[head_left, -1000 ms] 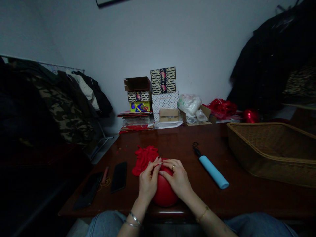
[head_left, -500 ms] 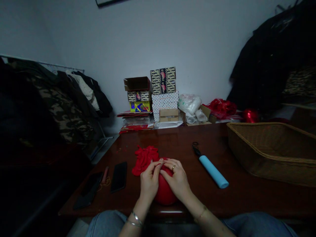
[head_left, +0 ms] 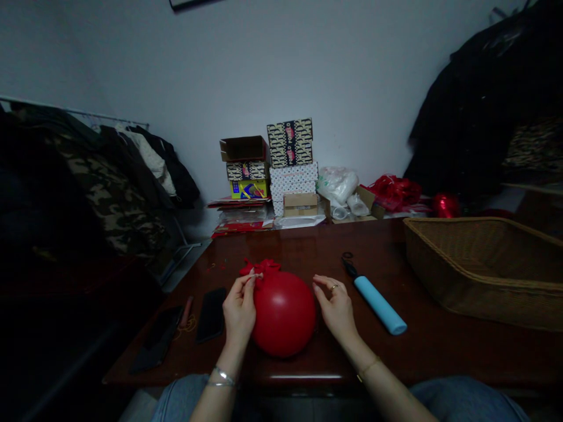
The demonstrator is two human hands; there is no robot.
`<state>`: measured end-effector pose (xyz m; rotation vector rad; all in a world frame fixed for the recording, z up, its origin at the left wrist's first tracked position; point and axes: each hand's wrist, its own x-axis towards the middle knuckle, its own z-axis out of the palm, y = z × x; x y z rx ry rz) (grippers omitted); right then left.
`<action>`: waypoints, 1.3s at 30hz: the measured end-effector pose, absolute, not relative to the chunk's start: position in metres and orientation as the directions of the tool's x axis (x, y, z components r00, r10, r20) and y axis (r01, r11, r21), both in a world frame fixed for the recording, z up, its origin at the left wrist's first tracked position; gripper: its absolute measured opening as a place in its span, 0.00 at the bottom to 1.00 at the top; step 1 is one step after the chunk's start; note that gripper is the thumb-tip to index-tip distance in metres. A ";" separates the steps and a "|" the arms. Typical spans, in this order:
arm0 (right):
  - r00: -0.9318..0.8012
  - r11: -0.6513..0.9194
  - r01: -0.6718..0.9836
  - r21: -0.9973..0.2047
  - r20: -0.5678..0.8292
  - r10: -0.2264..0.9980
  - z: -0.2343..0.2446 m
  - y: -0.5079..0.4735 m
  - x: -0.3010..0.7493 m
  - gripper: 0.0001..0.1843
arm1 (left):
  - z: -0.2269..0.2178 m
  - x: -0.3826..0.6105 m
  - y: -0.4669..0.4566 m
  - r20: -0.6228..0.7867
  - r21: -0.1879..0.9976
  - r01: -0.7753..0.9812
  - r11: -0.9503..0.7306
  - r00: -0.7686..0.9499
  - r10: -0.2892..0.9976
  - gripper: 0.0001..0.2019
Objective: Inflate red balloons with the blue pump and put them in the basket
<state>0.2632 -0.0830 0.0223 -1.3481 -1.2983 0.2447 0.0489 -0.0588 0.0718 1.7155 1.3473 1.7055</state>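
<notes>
A round inflated red balloon (head_left: 284, 316) rests at the near edge of the brown table. My left hand (head_left: 240, 305) is closed in a pinch on its neck, at the upper left of the balloon. To the right, my right hand (head_left: 338, 303) is held apart from the balloon, its thumb and fingers slightly separated and nothing visible between them. Behind the balloon lies a pile of limp red balloons (head_left: 264, 266), partly hidden. A light blue hand pump (head_left: 380, 305) with a black nozzle lies to the right of my right hand.
On the left are two dark phones (head_left: 211, 315) (head_left: 157, 339), with a small reddish stick (head_left: 186, 312) and yellowish rubber bands between them. A wicker basket (head_left: 466, 293) fills the right side. Stacked boxes (head_left: 294, 181) and plastic bags (head_left: 338, 186) stand along the wall.
My hands, together over the balloon before, are now apart. The left moved left with the balloon's neck; the right let go and moved right. More of the balloon shows.
</notes>
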 end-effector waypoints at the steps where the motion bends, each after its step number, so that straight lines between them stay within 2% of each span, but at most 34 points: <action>1: 0.348 0.289 0.544 -0.788 0.525 0.777 0.015 -0.081 0.268 0.14 | 0.072 0.046 -0.057 0.566 0.802 0.360 -0.477 -0.201 0.800 0.14; 6: 0.274 0.183 0.650 -0.737 0.453 0.848 -0.023 -0.077 0.281 0.11 | 0.071 0.033 -0.051 0.640 0.735 0.447 -0.510 -0.206 0.741 0.13; 14: 0.134 0.090 0.753 -0.652 0.285 0.949 -0.047 -0.079 0.282 0.07 | 0.072 0.021 -0.050 0.812 0.425 0.749 -0.509 -0.067 0.580 0.08; 18: 0.050 0.106 0.780 -0.616 0.230 0.972 -0.046 -0.085 0.282 0.05 | 0.068 0.020 -0.050 0.822 0.383 0.794 -0.473 -0.059 0.566 0.07; 23: 0.028 0.107 0.790 -0.604 0.210 0.977 -0.048 -0.090 0.279 0.05 | 0.063 0.026 -0.052 0.813 0.348 0.806 -0.479 -0.005 0.582 0.07; 31: 0.046 0.147 0.706 -0.693 0.252 0.966 -0.053 -0.088 0.271 0.05 | 0.056 0.031 -0.054 0.799 0.326 0.804 -0.498 0.048 0.600 0.07; 39: 0.181 0.168 0.466 -0.869 0.280 0.943 -0.036 -0.074 0.281 0.08 | 0.060 0.034 -0.056 0.798 0.299 0.777 -0.554 0.115 0.592 0.07</action>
